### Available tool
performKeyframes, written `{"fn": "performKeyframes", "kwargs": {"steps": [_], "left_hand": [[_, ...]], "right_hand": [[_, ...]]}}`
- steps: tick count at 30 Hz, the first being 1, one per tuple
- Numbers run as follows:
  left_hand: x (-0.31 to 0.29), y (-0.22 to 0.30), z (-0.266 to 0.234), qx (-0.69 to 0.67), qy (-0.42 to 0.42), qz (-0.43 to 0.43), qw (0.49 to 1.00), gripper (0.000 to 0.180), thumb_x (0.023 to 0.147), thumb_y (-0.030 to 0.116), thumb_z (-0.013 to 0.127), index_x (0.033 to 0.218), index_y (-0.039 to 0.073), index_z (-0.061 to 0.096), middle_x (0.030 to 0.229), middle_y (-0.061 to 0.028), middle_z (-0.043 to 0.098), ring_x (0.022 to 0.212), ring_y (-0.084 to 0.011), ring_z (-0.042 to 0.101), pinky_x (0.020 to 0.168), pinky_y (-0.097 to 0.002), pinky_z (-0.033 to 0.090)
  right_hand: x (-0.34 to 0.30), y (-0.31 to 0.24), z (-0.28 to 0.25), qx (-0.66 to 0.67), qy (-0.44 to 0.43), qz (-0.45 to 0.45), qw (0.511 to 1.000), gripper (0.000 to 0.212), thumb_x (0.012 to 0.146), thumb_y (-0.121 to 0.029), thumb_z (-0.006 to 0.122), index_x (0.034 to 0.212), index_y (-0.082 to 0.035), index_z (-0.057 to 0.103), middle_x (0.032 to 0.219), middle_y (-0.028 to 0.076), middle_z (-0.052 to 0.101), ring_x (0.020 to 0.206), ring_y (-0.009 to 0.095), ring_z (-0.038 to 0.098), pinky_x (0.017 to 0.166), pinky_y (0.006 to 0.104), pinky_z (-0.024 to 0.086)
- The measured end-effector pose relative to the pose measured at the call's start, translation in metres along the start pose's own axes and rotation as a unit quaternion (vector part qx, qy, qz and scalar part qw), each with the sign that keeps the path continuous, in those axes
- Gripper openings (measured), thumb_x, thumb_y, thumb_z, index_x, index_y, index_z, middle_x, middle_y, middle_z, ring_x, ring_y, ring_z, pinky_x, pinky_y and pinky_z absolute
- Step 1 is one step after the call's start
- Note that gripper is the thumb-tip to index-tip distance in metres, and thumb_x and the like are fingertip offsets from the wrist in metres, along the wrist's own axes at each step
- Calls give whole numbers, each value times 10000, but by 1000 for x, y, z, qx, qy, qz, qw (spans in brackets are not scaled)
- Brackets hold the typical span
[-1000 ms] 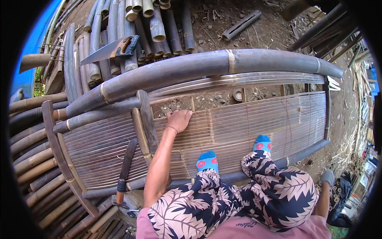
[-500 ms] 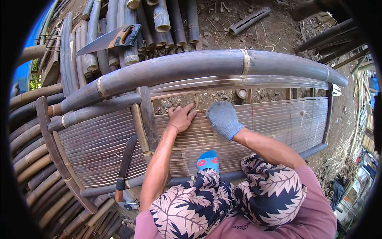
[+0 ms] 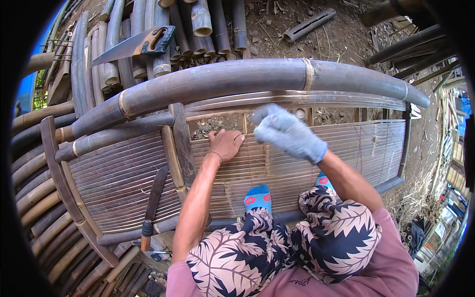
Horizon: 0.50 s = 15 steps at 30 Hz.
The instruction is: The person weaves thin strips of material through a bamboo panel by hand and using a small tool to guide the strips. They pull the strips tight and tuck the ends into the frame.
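Note:
My bare left hand (image 3: 225,144) rests at the far edge of the slatted bamboo panel (image 3: 316,163), its fingers curled over the outermost bamboo slat. My right hand (image 3: 289,132), in a grey-blue knit glove, is raised just right of it, above the panel's far edge and the open gap. Motion blurs the glove, and whether anything is in it cannot be seen. The panel sits in a frame with a thick, curved bamboo pole (image 3: 213,86) along the far side. My feet, in blue socks (image 3: 258,197), stand on the slats.
A knife (image 3: 157,193) with a wrapped handle lies at the panel's left part. A handsaw (image 3: 136,47) rests on stacked bamboo poles (image 3: 113,54) at the far left. A short bamboo piece (image 3: 310,24) lies on the dirt beyond. Curved poles (image 3: 37,190) line the left side.
My gloved right hand has lifted off the panel's far edge and turned, now blurred. My left hand stays at the edge, its fingers drawn in more. The right foot's sock has come into view.

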State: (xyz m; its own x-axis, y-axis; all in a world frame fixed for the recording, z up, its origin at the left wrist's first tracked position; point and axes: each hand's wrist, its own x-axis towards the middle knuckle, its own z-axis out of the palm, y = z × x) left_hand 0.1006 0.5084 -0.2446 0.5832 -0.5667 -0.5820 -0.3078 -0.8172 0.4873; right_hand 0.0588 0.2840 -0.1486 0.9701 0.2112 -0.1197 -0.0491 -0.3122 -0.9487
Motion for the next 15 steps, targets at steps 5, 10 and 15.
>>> {"fn": "performKeyframes", "kwargs": {"steps": [5, 10, 15], "left_hand": [[-1, -1, 2, -11, 11, 4, 1000, 330, 976, 393, 407, 961, 176, 655, 994, -82, 680, 1027, -315, 568, 949, -518, 267], [-1, -2, 3, -13, 28, 12, 999, 316, 971, 392, 418, 948, 187, 657, 999, -71, 684, 1018, -305, 572, 948, -509, 268], [4, -4, 4, -16, 60, 24, 998, 298, 960, 386, 454, 964, 187, 675, 997, -74, 694, 1025, -317, 580, 968, -544, 260]], "right_hand": [[-3, -1, -32, -118, -34, 98, 988, 255, 947, -230, 505, 948, -55, 691, 818, 113, 672, 702, 260, 626, 658, 340, 491], [-39, -23, 20, -396, -307, 122, 857, 230, 926, -215, 516, 808, -60, 639, 751, 158, 645, 706, 345, 665, 601, 449, 533], [-45, -3, 51, -239, -111, -162, 951, 160, 870, -192, 528, 838, -64, 618, 753, 158, 651, 705, 351, 656, 605, 467, 529]]}}
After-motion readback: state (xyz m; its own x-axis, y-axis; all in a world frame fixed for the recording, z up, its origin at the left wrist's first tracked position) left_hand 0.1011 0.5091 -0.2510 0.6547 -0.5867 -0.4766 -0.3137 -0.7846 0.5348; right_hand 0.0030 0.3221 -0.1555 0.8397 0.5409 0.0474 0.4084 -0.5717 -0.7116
